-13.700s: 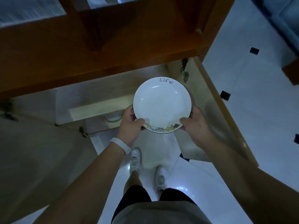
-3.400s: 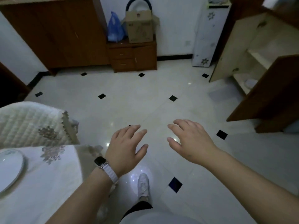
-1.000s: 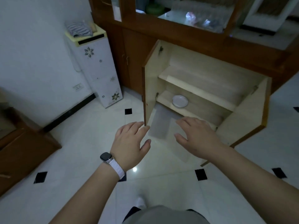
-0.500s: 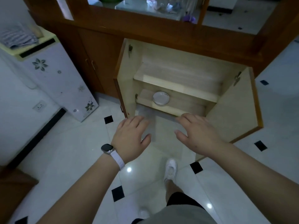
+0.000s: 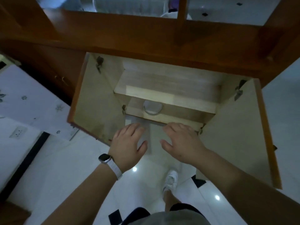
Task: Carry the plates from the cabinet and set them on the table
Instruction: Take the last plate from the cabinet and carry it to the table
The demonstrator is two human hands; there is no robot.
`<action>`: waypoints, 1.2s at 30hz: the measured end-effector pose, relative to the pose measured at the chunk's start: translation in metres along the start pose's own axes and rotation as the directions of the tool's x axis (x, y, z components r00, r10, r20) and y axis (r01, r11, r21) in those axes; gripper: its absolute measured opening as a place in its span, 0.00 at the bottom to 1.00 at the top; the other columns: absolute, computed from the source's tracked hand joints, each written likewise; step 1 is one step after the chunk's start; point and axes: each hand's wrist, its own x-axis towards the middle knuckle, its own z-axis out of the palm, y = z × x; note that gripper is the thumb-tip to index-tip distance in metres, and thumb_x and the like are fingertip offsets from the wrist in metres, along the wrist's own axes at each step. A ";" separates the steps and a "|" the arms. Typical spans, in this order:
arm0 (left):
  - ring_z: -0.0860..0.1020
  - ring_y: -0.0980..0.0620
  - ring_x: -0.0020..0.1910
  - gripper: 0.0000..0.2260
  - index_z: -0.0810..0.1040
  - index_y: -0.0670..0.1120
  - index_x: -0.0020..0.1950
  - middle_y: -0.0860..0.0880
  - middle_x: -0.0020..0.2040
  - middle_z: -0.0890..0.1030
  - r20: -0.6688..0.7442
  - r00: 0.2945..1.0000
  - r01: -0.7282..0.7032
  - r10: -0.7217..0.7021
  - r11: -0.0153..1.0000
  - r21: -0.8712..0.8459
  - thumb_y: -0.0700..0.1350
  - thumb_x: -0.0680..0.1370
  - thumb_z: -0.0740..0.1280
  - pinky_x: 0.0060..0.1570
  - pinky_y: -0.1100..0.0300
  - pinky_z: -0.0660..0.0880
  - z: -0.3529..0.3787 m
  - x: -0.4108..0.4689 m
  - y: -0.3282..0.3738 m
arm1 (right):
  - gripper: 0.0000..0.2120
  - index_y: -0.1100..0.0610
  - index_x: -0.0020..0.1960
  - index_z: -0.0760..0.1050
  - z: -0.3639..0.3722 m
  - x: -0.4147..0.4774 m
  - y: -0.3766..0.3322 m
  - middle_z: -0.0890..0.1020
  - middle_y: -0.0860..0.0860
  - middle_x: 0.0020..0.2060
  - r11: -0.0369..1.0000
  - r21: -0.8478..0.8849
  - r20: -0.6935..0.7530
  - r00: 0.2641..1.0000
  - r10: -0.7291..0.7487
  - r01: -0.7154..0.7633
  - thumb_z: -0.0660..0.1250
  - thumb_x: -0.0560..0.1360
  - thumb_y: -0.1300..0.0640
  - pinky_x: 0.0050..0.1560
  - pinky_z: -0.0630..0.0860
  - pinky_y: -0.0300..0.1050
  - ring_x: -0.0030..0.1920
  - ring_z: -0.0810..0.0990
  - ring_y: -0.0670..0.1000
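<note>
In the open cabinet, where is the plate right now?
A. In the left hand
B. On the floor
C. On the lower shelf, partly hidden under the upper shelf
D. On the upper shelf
C: the plate lies on the lower shelf, its far edge hidden under the upper shelf; both hands are empty.

No text, label, brand or number can be read anywhere; the plate [image 5: 152,107] in the cabinet [image 5: 162,96] shows no legible writing.
</note>
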 end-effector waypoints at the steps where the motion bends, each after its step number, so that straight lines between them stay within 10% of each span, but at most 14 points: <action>1: 0.75 0.42 0.63 0.22 0.76 0.46 0.65 0.45 0.65 0.77 0.011 1.000 -0.006 0.006 1.000 0.000 0.54 0.75 0.62 0.57 0.47 0.71 0.002 0.014 0.002 | 0.28 0.54 0.72 0.69 -0.002 0.009 0.008 0.74 0.52 0.68 1.000 0.005 0.011 1.000 -0.004 0.004 0.59 0.77 0.41 0.64 0.64 0.49 0.66 0.71 0.54; 20: 0.78 0.40 0.59 0.23 0.78 0.43 0.63 0.41 0.61 0.80 0.061 0.975 -0.210 0.211 0.977 -0.033 0.53 0.73 0.60 0.57 0.45 0.73 0.057 0.162 -0.040 | 0.27 0.56 0.68 0.73 0.013 0.108 0.071 0.77 0.53 0.63 0.985 0.079 -0.012 0.988 0.154 -0.153 0.56 0.76 0.41 0.62 0.67 0.51 0.61 0.74 0.55; 36: 0.74 0.40 0.64 0.22 0.77 0.44 0.64 0.41 0.65 0.77 0.133 0.959 -0.262 0.250 0.961 0.088 0.53 0.75 0.59 0.61 0.43 0.68 0.356 0.262 -0.192 | 0.23 0.57 0.68 0.73 0.288 0.271 0.160 0.77 0.55 0.62 0.987 0.033 -0.115 0.980 0.160 -0.157 0.61 0.78 0.46 0.61 0.66 0.51 0.61 0.74 0.58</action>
